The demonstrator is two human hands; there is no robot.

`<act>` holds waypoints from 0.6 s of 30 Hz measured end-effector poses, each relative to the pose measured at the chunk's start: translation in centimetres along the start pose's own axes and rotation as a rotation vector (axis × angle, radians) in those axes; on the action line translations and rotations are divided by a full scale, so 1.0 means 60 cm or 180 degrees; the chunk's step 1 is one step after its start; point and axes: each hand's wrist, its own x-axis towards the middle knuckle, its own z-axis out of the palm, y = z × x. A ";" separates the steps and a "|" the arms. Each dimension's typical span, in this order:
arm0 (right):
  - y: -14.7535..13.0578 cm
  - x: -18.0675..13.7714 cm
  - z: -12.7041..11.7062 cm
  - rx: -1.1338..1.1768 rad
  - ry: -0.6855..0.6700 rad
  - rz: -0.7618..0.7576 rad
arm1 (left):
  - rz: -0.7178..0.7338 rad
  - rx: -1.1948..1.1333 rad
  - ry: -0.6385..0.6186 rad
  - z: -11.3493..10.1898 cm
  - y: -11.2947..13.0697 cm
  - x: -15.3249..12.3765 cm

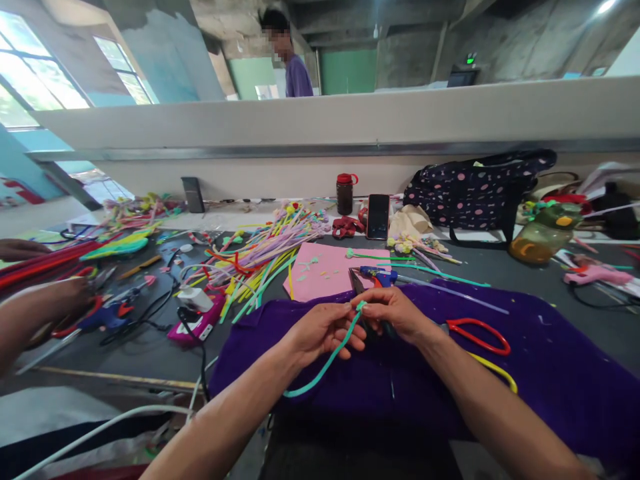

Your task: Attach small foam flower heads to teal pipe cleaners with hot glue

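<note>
Teal pipe cleaner, pinched in the grip of left hand and right hand, is curled only at its tip.

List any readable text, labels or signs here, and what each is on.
Nothing legible.
Green lit sign high on the far wall: too small to read.
Red marks on the left wall: cut off, unreadable.
Phone screen: dark, no text.
Teal pipe cleaner in left hand and right hand: no print.

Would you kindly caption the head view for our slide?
Over purple cloth, left hand and right hand pinch a teal pipe cleaner.
</note>
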 end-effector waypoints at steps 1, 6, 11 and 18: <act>-0.001 0.000 0.000 -0.0014 -0.0001 0.0015 | -0.0038 -0.0066 0.0003 -0.002 -0.002 0.002; -0.005 0.000 -0.002 0.0158 0.0158 0.0073 | -0.0054 -0.0433 -0.0048 0.003 -0.004 0.004; -0.011 0.001 -0.016 0.0924 0.0306 0.0040 | -0.0264 -0.0630 -0.0468 0.041 -0.011 -0.046; -0.002 -0.003 0.003 0.0253 -0.0101 0.0006 | -0.0026 -0.0365 0.0350 0.031 -0.025 -0.064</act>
